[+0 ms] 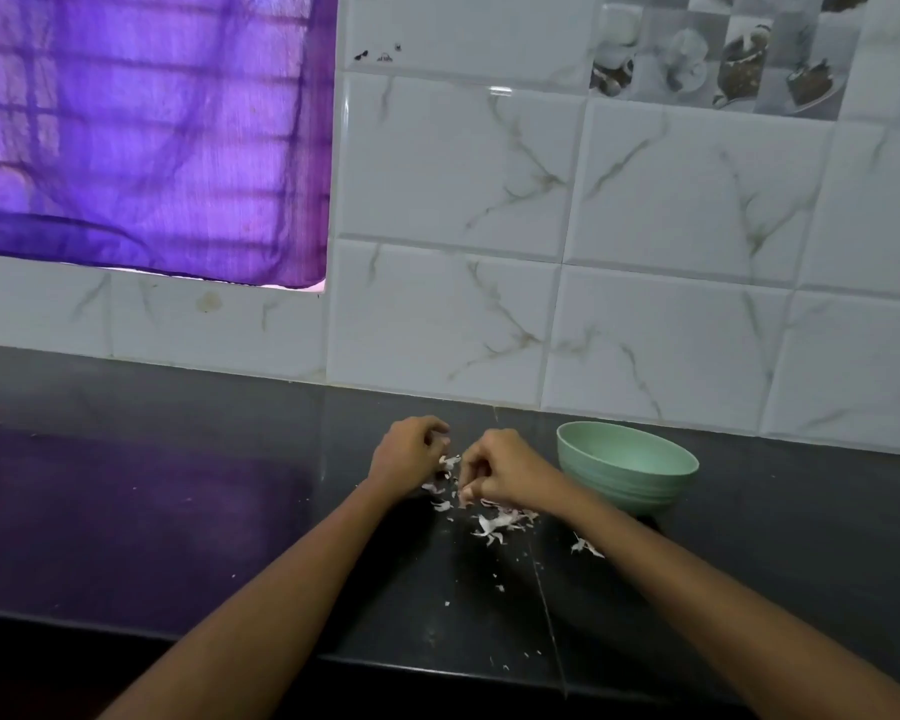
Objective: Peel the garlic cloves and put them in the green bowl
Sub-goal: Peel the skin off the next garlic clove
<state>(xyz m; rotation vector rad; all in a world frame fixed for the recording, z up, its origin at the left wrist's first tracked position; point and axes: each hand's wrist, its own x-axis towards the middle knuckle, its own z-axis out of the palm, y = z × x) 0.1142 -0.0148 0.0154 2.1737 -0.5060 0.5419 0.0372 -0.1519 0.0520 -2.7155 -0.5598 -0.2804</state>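
My left hand (411,457) and my right hand (500,467) are close together over the black counter (178,511), fingers curled. Between their fingertips a small pale garlic clove (449,461) with loose skin shows; both hands pinch at it. The green bowl (627,467) stands just right of my right hand, near the tiled wall; its inside is hidden from this angle. White garlic skins (494,522) lie scattered on the counter below my hands.
A white marble-pattern tiled wall (541,252) rises right behind the counter. A purple curtain (141,132) covers a window at the upper left. More skin flakes (585,545) lie near the bowl. The counter's front edge runs along the bottom.
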